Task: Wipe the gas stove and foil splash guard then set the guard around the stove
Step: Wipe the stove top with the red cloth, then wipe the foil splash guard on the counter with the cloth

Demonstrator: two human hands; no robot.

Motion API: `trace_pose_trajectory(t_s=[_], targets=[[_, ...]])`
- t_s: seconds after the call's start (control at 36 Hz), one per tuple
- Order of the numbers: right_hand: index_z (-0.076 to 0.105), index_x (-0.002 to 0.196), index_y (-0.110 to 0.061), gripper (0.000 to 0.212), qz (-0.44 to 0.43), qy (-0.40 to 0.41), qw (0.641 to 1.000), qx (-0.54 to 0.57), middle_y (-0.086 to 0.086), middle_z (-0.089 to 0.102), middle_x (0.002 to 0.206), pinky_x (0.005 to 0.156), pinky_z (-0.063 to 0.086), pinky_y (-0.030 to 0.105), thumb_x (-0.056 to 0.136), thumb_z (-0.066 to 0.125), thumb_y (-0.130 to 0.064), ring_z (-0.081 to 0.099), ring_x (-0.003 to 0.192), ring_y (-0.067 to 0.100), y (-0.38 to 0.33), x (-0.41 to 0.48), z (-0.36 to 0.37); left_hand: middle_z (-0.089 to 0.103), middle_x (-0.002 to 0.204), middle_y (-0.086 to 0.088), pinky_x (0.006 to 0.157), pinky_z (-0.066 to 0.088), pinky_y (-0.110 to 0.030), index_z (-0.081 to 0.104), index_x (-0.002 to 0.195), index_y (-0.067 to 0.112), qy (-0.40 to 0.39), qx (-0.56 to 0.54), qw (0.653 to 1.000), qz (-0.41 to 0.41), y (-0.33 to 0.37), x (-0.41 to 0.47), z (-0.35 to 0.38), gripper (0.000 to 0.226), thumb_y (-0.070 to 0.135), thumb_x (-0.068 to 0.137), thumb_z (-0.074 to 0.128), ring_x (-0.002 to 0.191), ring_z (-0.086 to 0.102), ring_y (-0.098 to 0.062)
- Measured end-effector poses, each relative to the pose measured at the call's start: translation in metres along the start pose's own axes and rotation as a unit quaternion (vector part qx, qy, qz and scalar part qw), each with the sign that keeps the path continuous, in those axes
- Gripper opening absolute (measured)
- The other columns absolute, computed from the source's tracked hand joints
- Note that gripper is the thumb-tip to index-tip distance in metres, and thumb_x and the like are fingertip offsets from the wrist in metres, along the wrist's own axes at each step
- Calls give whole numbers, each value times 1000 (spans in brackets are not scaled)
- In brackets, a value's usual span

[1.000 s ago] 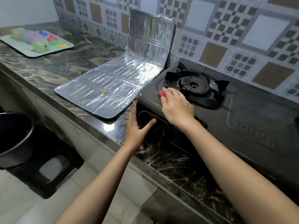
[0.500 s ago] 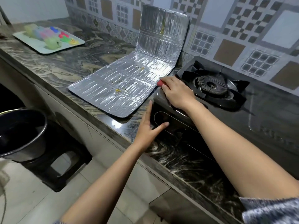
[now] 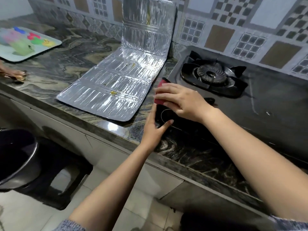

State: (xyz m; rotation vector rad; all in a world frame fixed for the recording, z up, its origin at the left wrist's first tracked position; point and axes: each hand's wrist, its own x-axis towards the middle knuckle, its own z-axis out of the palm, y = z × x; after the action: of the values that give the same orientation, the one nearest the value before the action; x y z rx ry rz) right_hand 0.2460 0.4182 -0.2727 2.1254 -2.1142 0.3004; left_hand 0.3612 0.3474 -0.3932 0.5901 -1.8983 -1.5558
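Lying left of the middle on the bench [image 3: 75,47], far end leaning up the wall, the foil splash guard [image 3: 113,90] shows yellow spots, so I think it needs wiping. Just right of it, the left hand [image 3: 155,129] rests flat and spread on a front corner of the gas stove [image 3: 275,97]. The right hand [image 3: 181,104] grips a red pad [image 3: 159,100] on the top. Stove wiping looks unfinished.

Red pad [image 3: 160,85]: mostly hidden under right hand [image 3: 181,102]. Tray [image 3: 42,49], far left of that hand: edge-cut, contents blurred, no ID. Stove [image 3: 275,100]: rt end cut off.
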Motion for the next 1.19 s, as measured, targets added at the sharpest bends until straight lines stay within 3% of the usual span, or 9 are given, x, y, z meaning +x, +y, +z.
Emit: trace_pose_trajectory(t_s=[0.08, 0.14, 0.31, 0.5, 0.78, 0.89, 1.03, 1.11, 1.19], targets=[[57, 125, -26, 34, -11, 24, 998, -50, -7, 51, 138, 105, 40, 36, 92, 46, -28, 43, 131, 19, -2, -17, 4, 32, 149, 13, 104, 28, -10, 22, 146, 33, -13, 0, 1000, 12, 2, 0, -2, 84, 33, 78, 72, 135, 31, 1], [55, 127, -29, 35, 0, 45, 996, -71, -9, 49, 139, 103, 42, 36, 92, 48, -26, 43, 131, 18, -3, -31, 5, 28, 151, 14, 108, 26, -16, 18, 146, 34, -22, 1, 1000, 19, 3, 0, -3, 86, 32, 79, 71, 136, 28, 3], [52, 130, -32, 39, 76, 111, 983, -126, -9, 50, 139, 95, 46, 34, 91, 49, -25, 48, 126, 18, -8, -77, 5, 27, 152, 12, 116, 25, -33, 16, 146, 36, -28, -8, 1000, 11, 1, -1, -3, 87, 35, 78, 71, 138, 26, 0], [48, 132, -30, 46, 163, 157, 962, -155, -6, 50, 138, 95, 43, 34, 88, 54, -22, 49, 123, 19, -5, -141, 1, 26, 153, 10, 117, 24, -36, 16, 146, 34, -38, -1, 999, 5, 4, 0, -4, 85, 28, 80, 70, 139, 24, -1], [50, 131, -25, 47, 311, 240, 913, -108, -2, 53, 135, 97, 41, 43, 84, 45, -19, 47, 122, 21, -2, -217, -5, 29, 152, 2, 116, 25, -40, 12, 148, 25, -54, 62, 997, -9, 16, -1, -7, 84, 26, 84, 66, 139, 29, -12], [57, 126, -15, 41, 323, 293, 898, -59, 5, 58, 130, 101, 36, 34, 86, 49, -17, 52, 117, 24, -2, -224, -15, 24, 154, 2, 117, 20, -35, 10, 149, 23, -75, 85, 993, 6, 19, 0, -12, 77, 19, 89, 59, 139, 23, -9], [53, 130, -14, 42, 355, 357, 864, 23, 7, 53, 134, 104, 38, 46, 88, 53, -16, 49, 122, 27, -4, -212, -16, 34, 148, -9, 109, 32, -33, 21, 147, 24, -86, 108, 990, -21, 25, 1, -26, 61, 2, 94, 42, 135, 37, -23], [52, 131, -13, 42, 346, 373, 860, 35, 7, 52, 134, 107, 36, 44, 89, 55, -11, 48, 123, 26, -6, -189, -18, 47, 139, -10, 101, 36, -30, 30, 144, 16, -78, 181, 980, 1, 32, 5, -46, 53, 9, 94, 47, 128, 46, -23], [52, 130, -12, 43, 318, 373, 870, 52, 8, 52, 134, 108, 34, 38, 88, 57, -6, 48, 123, 24, -10, -152, -19, 46, 140, -9, 102, 36, -31, 34, 141, 12, -58, 221, 973, 13, 42, 11, -74, 52, 20, 94, 51, 128, 45, -22]])
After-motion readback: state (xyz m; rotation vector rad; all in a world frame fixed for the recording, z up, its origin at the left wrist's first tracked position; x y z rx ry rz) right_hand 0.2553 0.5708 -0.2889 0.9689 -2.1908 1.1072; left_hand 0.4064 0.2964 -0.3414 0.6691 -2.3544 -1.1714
